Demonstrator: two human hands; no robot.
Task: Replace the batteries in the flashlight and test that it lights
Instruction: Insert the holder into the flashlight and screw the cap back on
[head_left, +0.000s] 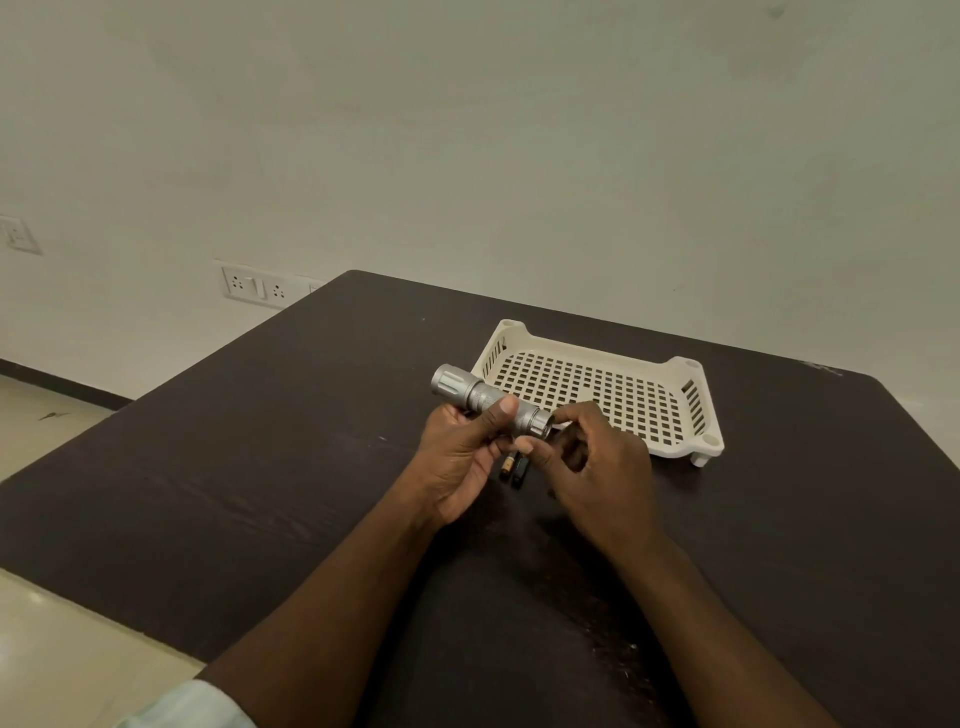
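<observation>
Head view looks down on a dark wood-grain table (260, 493), and the left hand (462, 457) grips a silver knurled-metal flashlight (488, 397) around its ribbed barrel, thumb on top, its flared head pointing away to the left. At the flashlight's tail, the right hand (597, 462) pinches its fingertips against the round end. Just below the flashlight, two dark cylindrical batteries (513, 468) lie side by side on the table. Right behind the flashlight sits a cream perforated plastic tray (696, 387), grid-bottomed, on short feet.
</observation>
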